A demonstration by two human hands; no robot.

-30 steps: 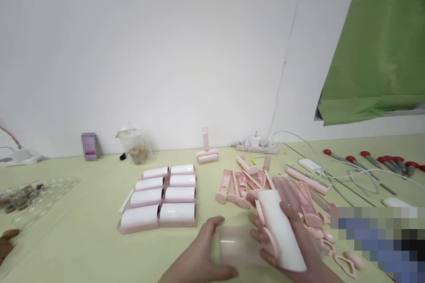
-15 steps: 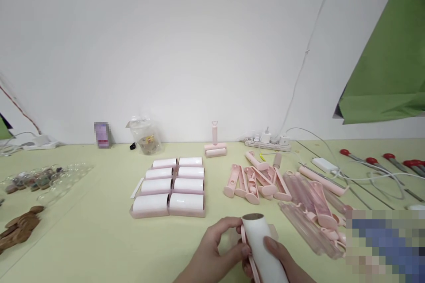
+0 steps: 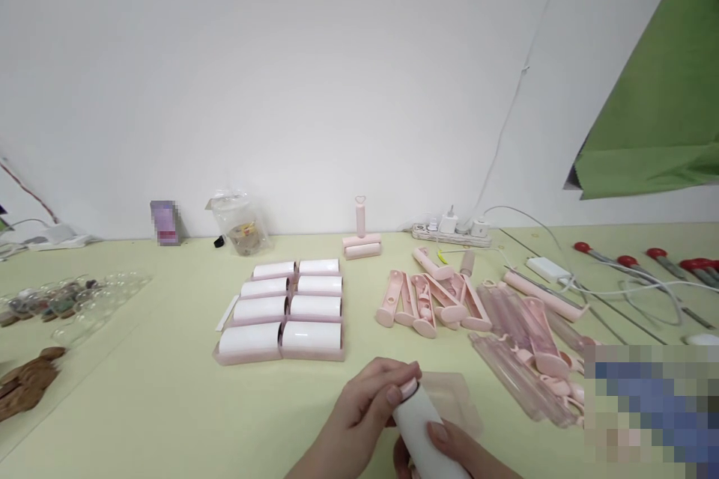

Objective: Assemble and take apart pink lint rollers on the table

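Observation:
A white roll (image 3: 422, 430) is held between my two hands at the bottom of the view. My left hand (image 3: 368, 412) has its fingers closed over the roll's upper end, where a bit of pink part shows. Around the lower part of the roll, my right hand (image 3: 463, 453) is wrapped with its thumb on top; its other fingers are mostly hidden. A translucent pinkish cover (image 3: 457, 397) lies on the table just behind the roll. Farther left, several white rolls (image 3: 315, 337) sit in pink trays in two columns.
Pink holder parts (image 3: 424, 307) and clear pink tubes (image 3: 511, 374) are piled to the right. An assembled pink roller (image 3: 361, 239) stands near the wall, beside a power strip (image 3: 449, 236). Red-tipped rods (image 3: 629, 262), cables and a plastic bag (image 3: 239, 224) lie farther out.
My left hand has moved from the roll's side onto its top end, covering the opening. The roll has tilted and shifted a little left and down, uncovering more of the translucent cover.

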